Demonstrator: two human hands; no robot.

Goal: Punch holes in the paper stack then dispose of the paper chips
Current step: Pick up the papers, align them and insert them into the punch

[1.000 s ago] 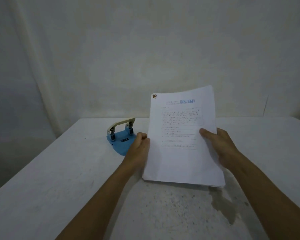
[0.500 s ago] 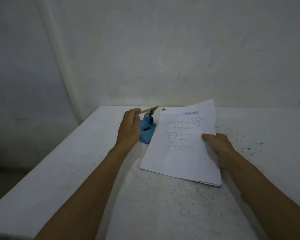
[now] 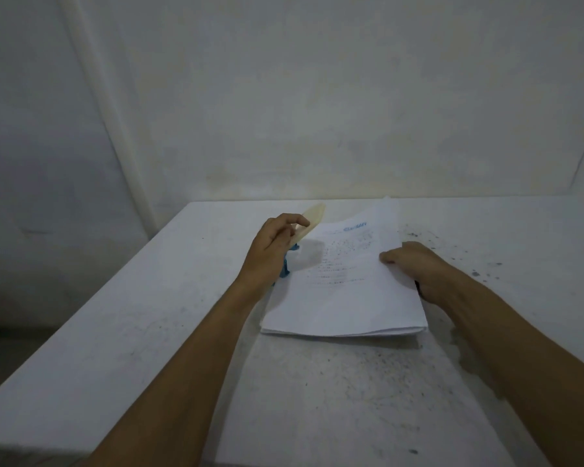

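Observation:
A thick stack of white printed paper point(image 3: 344, 298) lies on the white table point(image 3: 149, 315), its far left corner pushed against the hole punch. The blue hole punch point(image 3: 285, 269) is mostly hidden behind my left hand and the paper; its cream lever point(image 3: 312, 220) sticks up. My left hand point(image 3: 272, 246) rests on the lever, fingers curled around it. On the paper's right edge lies my right hand point(image 3: 415, 264), thumb on top of the sheets and fingers at the stack's side.
A plain white wall point(image 3: 317, 96) rises right behind the table's far edge. Dark specks dot the tabletop to the right point(image 3: 452, 251) and in front of the paper. The table's left edge drops off to a dark floor point(image 3: 21, 298).
My left hand let go of the paper and took the punch lever. The stack came down from upright to flat, and slid left into the punch.

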